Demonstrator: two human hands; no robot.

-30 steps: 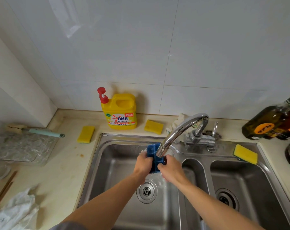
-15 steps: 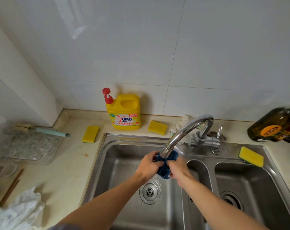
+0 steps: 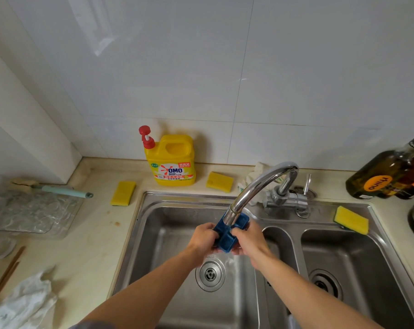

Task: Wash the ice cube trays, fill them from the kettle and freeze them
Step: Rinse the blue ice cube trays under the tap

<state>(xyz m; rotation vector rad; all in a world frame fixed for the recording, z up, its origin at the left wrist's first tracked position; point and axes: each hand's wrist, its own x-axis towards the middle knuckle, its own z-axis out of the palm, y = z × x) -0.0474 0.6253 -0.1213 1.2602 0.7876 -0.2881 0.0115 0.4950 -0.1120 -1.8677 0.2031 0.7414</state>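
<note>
While the sink [image 3: 153, 210] takes the run-off, the left grip [image 3: 202, 238] and right grip [image 3: 247, 241] each curl round one blue ice cube tray [image 3: 227, 241], held just under the tap [image 3: 255, 186] mouth. I judge that washing is under way; filling and freezing are not yet done. Farther back stands the detergent bottle [image 3: 171, 162]; no kettle shows.

the tap [image 3: 253, 189] hangs close over the ice cube tray [image 3: 226, 242] gripped by left hand [image 3: 202, 236] and right hand [image 3: 247, 238]; left of the tap the basin [image 3: 168, 245] is open, right of it the second basin [image 3: 367, 269] too
</note>
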